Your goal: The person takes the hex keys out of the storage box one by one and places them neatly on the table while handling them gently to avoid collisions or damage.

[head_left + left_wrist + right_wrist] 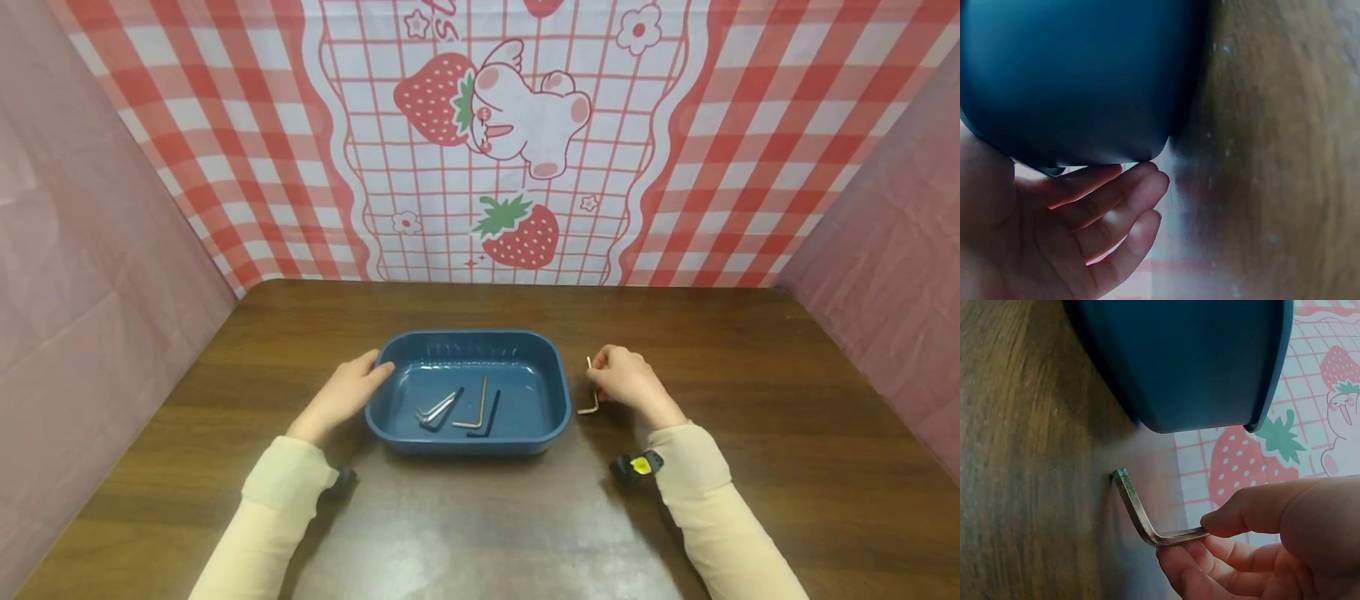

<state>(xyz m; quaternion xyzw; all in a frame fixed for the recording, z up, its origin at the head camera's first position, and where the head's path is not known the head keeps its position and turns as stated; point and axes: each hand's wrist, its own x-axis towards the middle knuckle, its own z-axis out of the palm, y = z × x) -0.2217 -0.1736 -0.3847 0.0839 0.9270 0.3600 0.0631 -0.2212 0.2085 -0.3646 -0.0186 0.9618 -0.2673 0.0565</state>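
A blue rectangular tray (469,447) sits mid-table with several hex keys inside. My left hand (347,390) holds the tray's left end, thumb over the rim. In the left wrist view its fingers (1147,190) lie along the outer wall. To the right of the tray, my right hand (627,379) pinches an L-shaped hex key (1137,511) between thumb and fingertips. The key's short bent arm points toward the tray side, with its tip close to the tabletop. In the tray lie a brass-toned hex key (482,406), a black one (492,414) and a silver cluster (437,408).
The brown wooden table (465,533) extends around the tray. Behind it hangs a red-and-white checked cloth (465,242) printed with strawberries. Pink fabric hangs on the left (97,292) and right sides. Each wrist wears a dark camera mount.
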